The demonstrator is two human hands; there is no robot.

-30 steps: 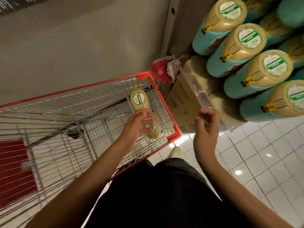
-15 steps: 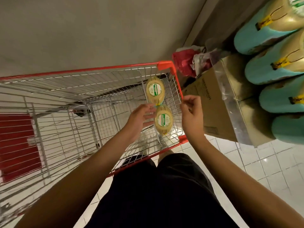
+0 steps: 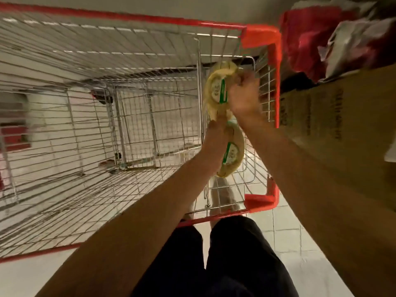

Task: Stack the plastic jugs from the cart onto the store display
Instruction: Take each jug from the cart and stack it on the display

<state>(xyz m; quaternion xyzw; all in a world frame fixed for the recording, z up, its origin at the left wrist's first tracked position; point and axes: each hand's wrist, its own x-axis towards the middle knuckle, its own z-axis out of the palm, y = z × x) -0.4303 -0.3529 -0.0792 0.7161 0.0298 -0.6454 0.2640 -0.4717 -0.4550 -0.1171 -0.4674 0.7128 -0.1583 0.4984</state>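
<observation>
Motion blur softens the whole view, worst on the hands and the cart wires. Both jugs show only their tan tops with a white and green label. Their bodies are hidden below, and the label print is too smeared to read.

The far jug and the near jug stand close together at the right end of the cart, behind a wire divider and just inside its red rim. The far one lies further from the person and the near one closer.

The right hand covers the right side of the far jug's top. Its fingers are curled over the far right edge, and this grip appears to be clamped on the jug. The left hand lies over the left side of the near jug's top. Its fingers reach down out of sight into the gap between the two jugs, so I cannot tell whether that grip is closed or merely resting.

To the right of the cart a cardboard box is cut off by the frame edge, and its printing is unreadable. Crumpled red and white wrapping sits beyond it at the far right. Dark trousers fill the near edge, above the pale tiled floor.
</observation>
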